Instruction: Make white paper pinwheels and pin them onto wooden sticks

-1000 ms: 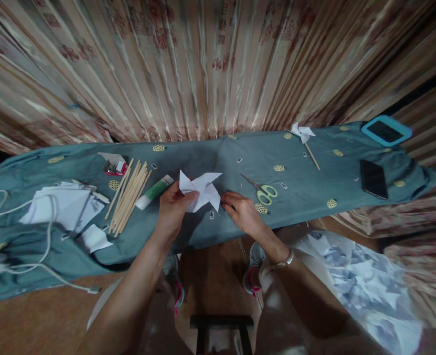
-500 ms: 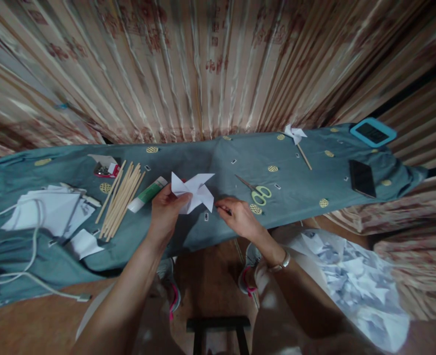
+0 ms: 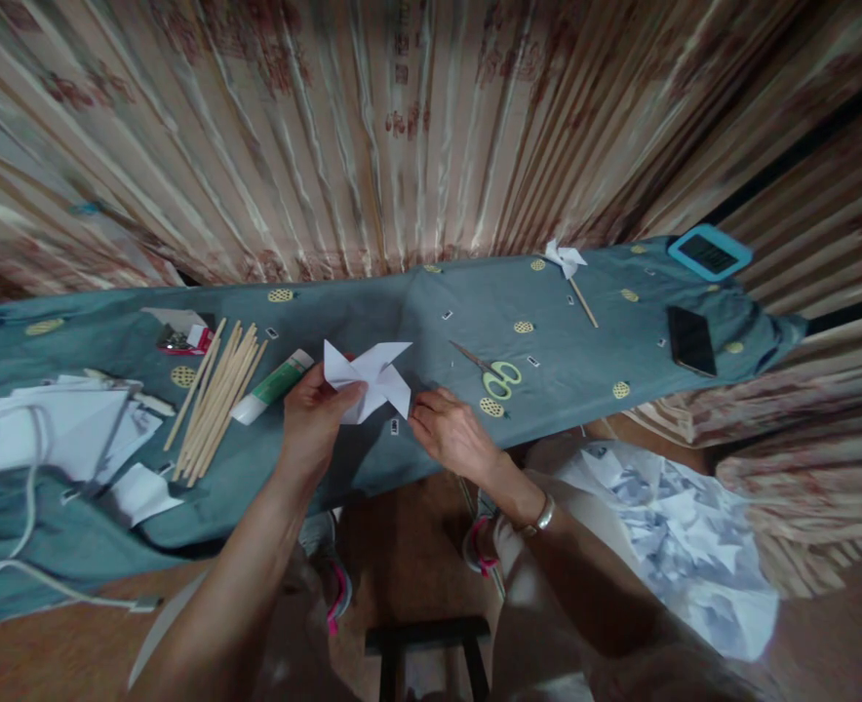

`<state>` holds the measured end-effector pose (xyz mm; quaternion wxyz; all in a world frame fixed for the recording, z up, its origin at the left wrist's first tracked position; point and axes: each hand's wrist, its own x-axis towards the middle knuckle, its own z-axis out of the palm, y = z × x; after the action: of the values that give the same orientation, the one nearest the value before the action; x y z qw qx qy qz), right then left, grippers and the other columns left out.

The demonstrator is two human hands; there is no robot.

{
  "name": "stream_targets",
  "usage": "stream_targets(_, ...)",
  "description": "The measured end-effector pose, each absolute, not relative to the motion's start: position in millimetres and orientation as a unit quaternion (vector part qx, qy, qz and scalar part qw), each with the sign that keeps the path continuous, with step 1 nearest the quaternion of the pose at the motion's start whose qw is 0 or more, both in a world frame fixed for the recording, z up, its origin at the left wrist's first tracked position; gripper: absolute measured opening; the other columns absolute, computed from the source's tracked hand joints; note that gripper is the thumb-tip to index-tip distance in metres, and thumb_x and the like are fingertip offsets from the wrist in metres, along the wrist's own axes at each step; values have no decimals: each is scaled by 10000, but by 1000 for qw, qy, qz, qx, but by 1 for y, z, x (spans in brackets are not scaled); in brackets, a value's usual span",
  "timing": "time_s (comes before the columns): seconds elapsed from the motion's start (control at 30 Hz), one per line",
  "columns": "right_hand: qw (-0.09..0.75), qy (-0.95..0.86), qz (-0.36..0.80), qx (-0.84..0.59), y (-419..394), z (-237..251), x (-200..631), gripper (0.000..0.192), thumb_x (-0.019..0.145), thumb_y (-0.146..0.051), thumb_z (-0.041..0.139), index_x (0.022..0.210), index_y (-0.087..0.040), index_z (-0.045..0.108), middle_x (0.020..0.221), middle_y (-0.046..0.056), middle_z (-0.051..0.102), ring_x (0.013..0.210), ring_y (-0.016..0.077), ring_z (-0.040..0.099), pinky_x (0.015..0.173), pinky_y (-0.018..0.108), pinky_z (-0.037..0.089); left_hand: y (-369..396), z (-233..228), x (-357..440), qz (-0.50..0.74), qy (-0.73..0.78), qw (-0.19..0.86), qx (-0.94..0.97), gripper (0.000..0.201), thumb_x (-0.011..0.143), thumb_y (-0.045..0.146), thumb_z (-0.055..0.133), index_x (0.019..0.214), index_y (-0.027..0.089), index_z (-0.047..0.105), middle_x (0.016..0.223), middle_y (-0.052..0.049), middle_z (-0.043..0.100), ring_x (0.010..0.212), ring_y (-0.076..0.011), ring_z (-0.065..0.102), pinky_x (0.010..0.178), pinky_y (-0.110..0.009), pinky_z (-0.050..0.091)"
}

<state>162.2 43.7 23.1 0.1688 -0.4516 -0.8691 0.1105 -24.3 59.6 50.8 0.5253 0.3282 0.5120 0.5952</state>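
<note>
A white paper pinwheel (image 3: 376, 378) is pinched between the thumb and fingers of my left hand (image 3: 314, 414), its blades fanned out above the cloth. Close against the pinwheel's lower right blade is my right hand (image 3: 450, 431), its fingers curled together. Whatever those fingers hold, if anything, is too small or hidden to make out. Right of my hands lie scissors (image 3: 490, 372) with green handles. A green-and-white tube (image 3: 273, 386) rests just left of my left hand, beside a bundle of wooden sticks (image 3: 218, 405).
At left are a small red box (image 3: 186, 336) of metal pieces, a stack of paper (image 3: 51, 429) and a white cable (image 3: 32, 517). Farther right lie a finished pinwheel on a stick (image 3: 567, 259), a phone (image 3: 690, 341) and a blue-framed clock (image 3: 710, 253). A bag of folded paper (image 3: 686, 546) stands below.
My right hand has come closer to the pinwheel and now reaches its lower right blade. My left hand keeps holding the pinwheel. The whole view has shifted slightly.
</note>
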Motion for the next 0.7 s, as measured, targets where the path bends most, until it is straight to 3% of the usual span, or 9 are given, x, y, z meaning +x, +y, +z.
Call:
stream_targets(0.17, 164, -878, 88, -441, 40, 19, 156, 282, 968, -196, 435, 982, -104, 702, 1087, 162, 681, 1023, 276, 592, 892, 405, 532, 60, 51, -23, 595, 513, 523, 330, 380, 524, 205, 820, 882, 160, 702, 773, 2, 718, 658, -142, 631, 651, -250, 483)
stream_targets(0.33, 221, -848, 164, -453, 43, 16, 168, 269, 914, -241, 580, 1154, -143, 654, 1174, 137, 675, 1092, 266, 599, 962, 431, 509, 59, 53, -25, 604, 510, 517, 328, 348, 520, 185, 816, 849, 171, 705, 783, 3, 723, 681, -146, 637, 675, -261, 485)
stream_targets(0.47, 263, -812, 225, -469, 46, 20, 175, 195, 919, -210, 576, 1071, -157, 687, 1058, 91, 731, 1012, 229, 647, 952, 394, 497, 59, 54, -25, 604, 508, 520, 327, 331, 536, 182, 806, 852, 170, 707, 791, 1, 723, 688, -140, 636, 694, -263, 482)
stream_targets(0.7, 271, -825, 224, -443, 45, 16, 167, 181, 942, -209, 534, 968, -196, 713, 967, 56, 741, 897, 200, 644, 886, 359, 493, 59, 53, -24, 596, 516, 518, 332, 371, 536, 210, 805, 890, 165, 705, 785, 3, 705, 678, -142, 614, 661, -256, 465)
